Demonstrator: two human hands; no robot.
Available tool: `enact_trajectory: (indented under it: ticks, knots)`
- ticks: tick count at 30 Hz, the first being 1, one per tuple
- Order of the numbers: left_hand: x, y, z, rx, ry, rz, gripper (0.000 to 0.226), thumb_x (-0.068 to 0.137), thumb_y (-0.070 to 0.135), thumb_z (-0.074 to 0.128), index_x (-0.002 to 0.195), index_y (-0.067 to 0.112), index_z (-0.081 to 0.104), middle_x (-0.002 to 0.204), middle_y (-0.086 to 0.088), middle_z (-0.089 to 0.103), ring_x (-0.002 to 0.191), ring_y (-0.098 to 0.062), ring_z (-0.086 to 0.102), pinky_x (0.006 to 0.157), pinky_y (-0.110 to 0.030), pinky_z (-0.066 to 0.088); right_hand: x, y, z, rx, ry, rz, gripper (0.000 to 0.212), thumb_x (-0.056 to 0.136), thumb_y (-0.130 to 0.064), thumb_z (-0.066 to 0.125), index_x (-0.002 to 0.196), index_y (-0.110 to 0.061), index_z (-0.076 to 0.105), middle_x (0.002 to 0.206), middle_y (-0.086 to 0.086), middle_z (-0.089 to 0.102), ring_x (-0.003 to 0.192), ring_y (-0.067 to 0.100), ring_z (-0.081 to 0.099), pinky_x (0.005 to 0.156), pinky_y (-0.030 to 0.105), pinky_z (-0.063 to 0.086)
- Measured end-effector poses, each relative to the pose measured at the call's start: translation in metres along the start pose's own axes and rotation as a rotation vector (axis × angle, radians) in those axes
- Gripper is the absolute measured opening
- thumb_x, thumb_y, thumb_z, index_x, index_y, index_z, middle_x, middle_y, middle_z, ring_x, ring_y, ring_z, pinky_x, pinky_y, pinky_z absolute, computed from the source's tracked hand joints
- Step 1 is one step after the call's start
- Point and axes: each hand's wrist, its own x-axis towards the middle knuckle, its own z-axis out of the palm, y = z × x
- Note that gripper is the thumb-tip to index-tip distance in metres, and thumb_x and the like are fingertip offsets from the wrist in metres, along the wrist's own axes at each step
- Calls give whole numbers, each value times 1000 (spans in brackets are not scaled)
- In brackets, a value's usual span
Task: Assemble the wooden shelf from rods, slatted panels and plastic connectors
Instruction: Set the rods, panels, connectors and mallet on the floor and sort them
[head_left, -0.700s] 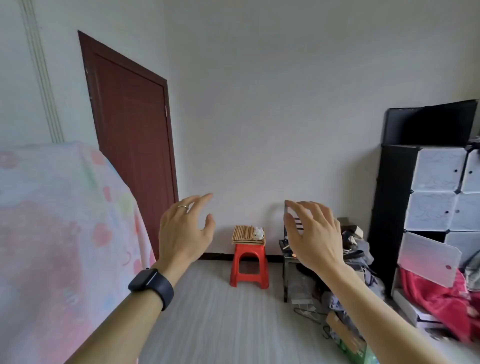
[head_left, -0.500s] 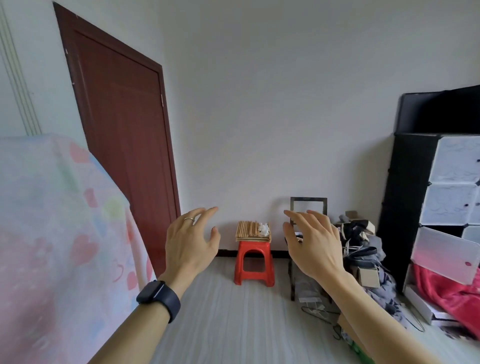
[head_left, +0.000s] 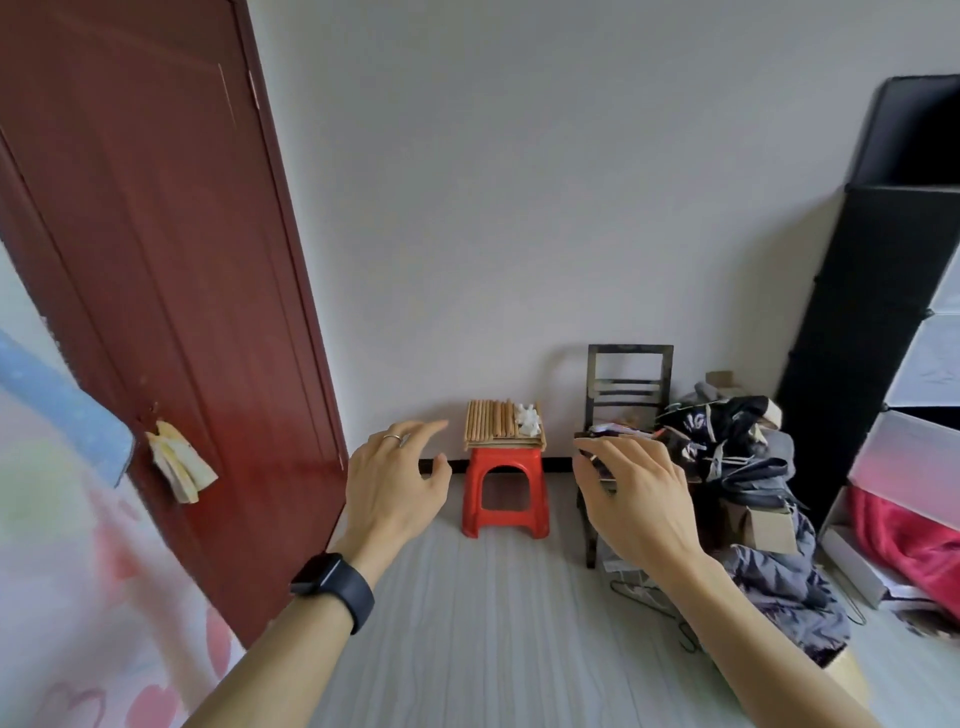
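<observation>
Rods (head_left: 490, 426), slatted panels (head_left: 505, 443) and white plastic connectors (head_left: 528, 421) sit stacked on a red stool (head_left: 505, 491) by the far wall. Left hand (head_left: 395, 483) and right hand (head_left: 636, 493) are raised in front, fingers loose and spread, grasping nothing. The stack lies between the fingertips, well beyond them, untouched.

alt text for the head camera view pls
A person's empty left hand and right hand stretch toward a red stool across the room, stacked with wooden rods and white connectors. A dark chair stands right of it, a door left.
</observation>
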Motion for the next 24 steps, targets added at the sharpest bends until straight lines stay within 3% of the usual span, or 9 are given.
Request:
enact_trajectory:
  ticks: [10, 17, 24]
  knots:
    - [191, -58, 130, 54, -98, -22, 41, 96, 33, 57, 136, 33, 60, 136, 8, 61, 123, -19, 57, 103, -38, 44, 189, 62, 137, -54, -134, -24, 35, 101, -45, 45, 127, -37, 67, 127, -16, 66, 129, 19, 45, 105, 39, 37]
    - [296, -115, 212, 82, -172, -86, 40, 94, 31, 58, 133, 36, 62, 133, 6, 63, 117, -23, 60, 96, -39, 49, 297, 102, 240, -72, -265, 17, 36, 101, -47, 46, 132, -40, 64, 134, -18, 62, 134, 16, 41, 109, 39, 34]
    - [435, -173, 319, 70, -226, -83, 41, 95, 33, 56, 137, 33, 60, 137, 4, 61, 122, -25, 57, 99, -42, 47, 416, 145, 363, -120, -344, 66, 37, 101, -48, 44, 132, -41, 62, 136, -17, 61, 135, 17, 39, 107, 39, 33]
